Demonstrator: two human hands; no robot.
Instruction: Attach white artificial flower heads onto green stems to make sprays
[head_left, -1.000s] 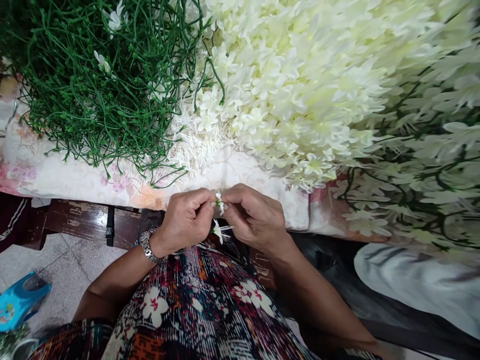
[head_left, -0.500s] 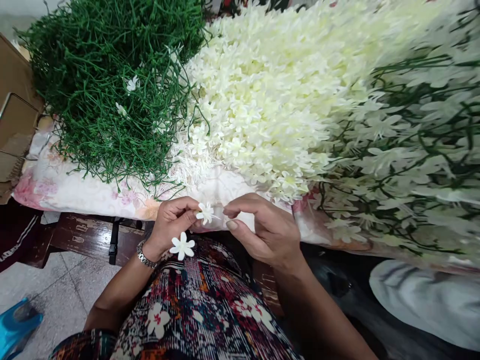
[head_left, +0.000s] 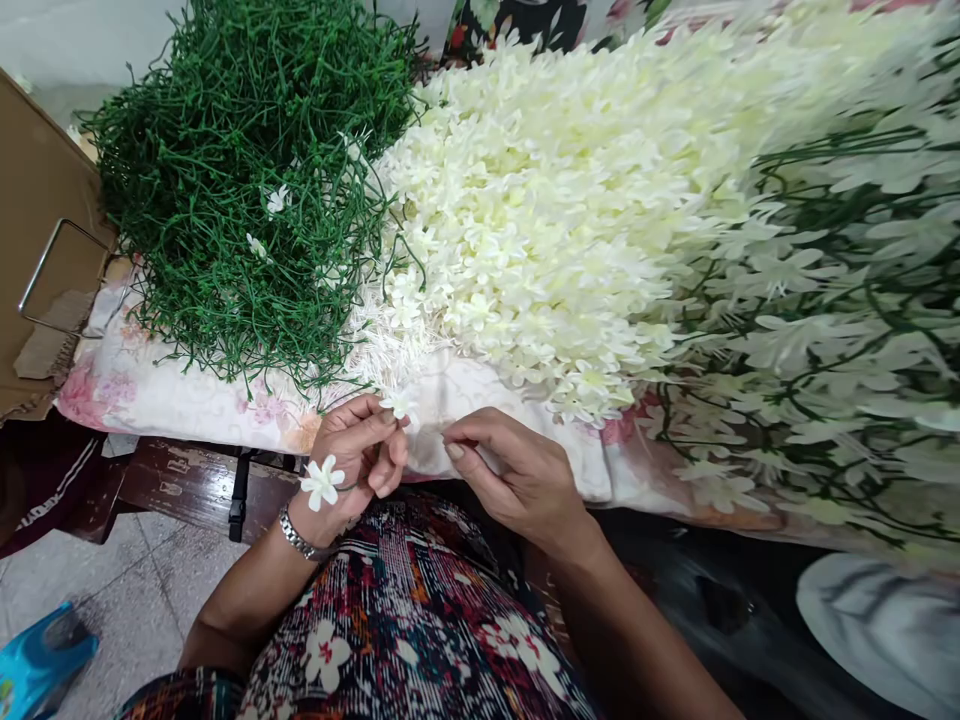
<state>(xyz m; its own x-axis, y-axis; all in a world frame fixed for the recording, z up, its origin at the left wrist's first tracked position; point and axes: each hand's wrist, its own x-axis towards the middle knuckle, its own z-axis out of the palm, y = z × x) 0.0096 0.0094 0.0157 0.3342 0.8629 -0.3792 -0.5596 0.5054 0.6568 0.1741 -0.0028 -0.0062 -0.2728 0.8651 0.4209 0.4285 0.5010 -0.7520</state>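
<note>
1. Flower heap [head_left: 540, 210]: creamy white.
2. Stem pile [head_left: 240, 180]: dark green.
3. Cloth [head_left: 150, 385]: white, pink floral print.
4. Dress [head_left: 420, 630]: maroon-black weave, white blossoms.
5. Watch [head_left: 300, 540]: silver.

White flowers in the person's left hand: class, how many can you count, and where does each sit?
2. One flower is pinched at the left hand's fingertips; another flower sticks out by the wrist. More may be hidden in the palm.

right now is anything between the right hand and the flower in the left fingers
Nothing visible. The right hand sits just right of the left hand, which pinches a white flower at its fingertips. Only a small open gap over the cloth separates them.
</note>
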